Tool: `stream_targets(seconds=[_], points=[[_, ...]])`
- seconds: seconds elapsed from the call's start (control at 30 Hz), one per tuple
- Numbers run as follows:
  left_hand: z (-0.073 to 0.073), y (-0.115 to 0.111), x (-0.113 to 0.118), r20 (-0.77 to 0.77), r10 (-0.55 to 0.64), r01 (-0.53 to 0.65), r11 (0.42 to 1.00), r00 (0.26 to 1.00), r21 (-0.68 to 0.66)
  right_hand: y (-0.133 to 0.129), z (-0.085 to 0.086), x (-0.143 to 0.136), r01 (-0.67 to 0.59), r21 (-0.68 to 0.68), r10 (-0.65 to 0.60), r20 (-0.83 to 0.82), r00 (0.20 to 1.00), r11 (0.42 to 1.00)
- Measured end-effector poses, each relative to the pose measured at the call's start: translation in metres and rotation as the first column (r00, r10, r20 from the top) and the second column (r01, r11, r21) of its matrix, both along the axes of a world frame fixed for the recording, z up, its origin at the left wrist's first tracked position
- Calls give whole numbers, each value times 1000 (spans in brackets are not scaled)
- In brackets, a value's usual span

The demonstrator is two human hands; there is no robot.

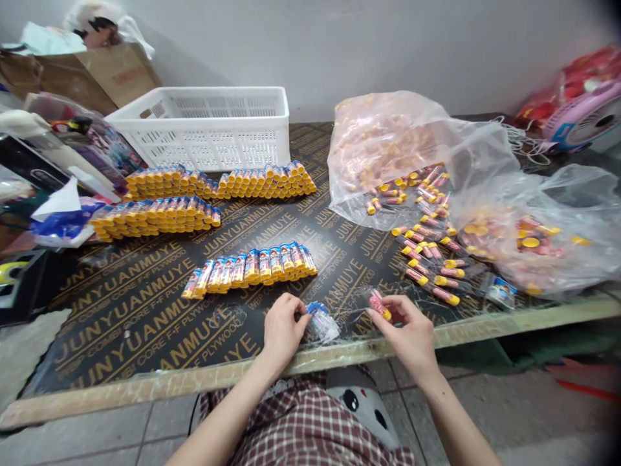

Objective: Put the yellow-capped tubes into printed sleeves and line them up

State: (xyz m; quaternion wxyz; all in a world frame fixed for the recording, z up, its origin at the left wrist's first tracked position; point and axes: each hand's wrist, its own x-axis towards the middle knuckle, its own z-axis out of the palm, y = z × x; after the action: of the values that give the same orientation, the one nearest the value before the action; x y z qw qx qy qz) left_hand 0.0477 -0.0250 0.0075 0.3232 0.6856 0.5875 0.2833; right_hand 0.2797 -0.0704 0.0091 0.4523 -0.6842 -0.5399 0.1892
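Near the table's front edge, my left hand pinches a small bunch of blue-and-clear plastic wrappers between thumb and fingers. To its right, my right hand grips a small pink tube with a yellow cap, held tilted just above the table. Behind my left hand lies a row of blue-labelled tubes with yellow ends, packed side by side. Loose pink tubes with yellow caps are scattered beyond my right hand, spilling from a clear plastic bag.
Further stacks of blue-labelled tubes stand at the back left, before a white plastic basket. A second clear bag of tubes lies at the right. A pink fan is at the far right, a cardboard box back left.
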Motion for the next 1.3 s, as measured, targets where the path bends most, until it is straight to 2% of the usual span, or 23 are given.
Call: stream_targets(seconds=[0.1,0.13,0.2,0.27,0.33,0.4,0.5,0.6,0.7,0.93,1.07,1.17,1.3], points=[[6,0,0,233,76,-51,992,969,-111,1,10,2,186,54,-162,-295,942,981],[7,0,-1,334,128,-69,981,934,-181,2,12,4,241,98,-194,-346,918,965],[10,2,-1,523,263,-86,937,811,-337,3,16,5,298,152,-215,-408,887,942],[11,4,0,644,402,-56,872,651,-487,2,19,2,252,145,-170,-421,891,957],[13,6,1,693,506,-11,811,514,-585,-2,21,-8,130,107,-83,-365,927,986],[14,7,2,704,573,14,772,419,-636,-7,23,-23,2,81,19,-258,966,997],[13,9,3,698,631,17,738,339,-675,-15,21,-43,-121,105,135,-142,981,987],[10,8,1,693,643,-4,734,327,-679,-19,15,-56,-167,154,183,-97,978,974],[9,8,-1,691,638,-21,740,341,-673,-19,11,-59,-167,189,177,-38,983,968],[11,7,-1,676,638,-58,742,368,-668,-18,14,-62,-175,245,166,58,984,954],[14,3,3,710,573,-76,797,409,-600,-18,13,-67,-256,223,251,51,967,941],[19,0,6,770,494,-1,842,404,-540,-20,10,-70,-342,158,350,-27,936,926],[27,-1,6,781,487,102,820,390,-563,-19,7,-69,-456,149,465,-34,885,878]])
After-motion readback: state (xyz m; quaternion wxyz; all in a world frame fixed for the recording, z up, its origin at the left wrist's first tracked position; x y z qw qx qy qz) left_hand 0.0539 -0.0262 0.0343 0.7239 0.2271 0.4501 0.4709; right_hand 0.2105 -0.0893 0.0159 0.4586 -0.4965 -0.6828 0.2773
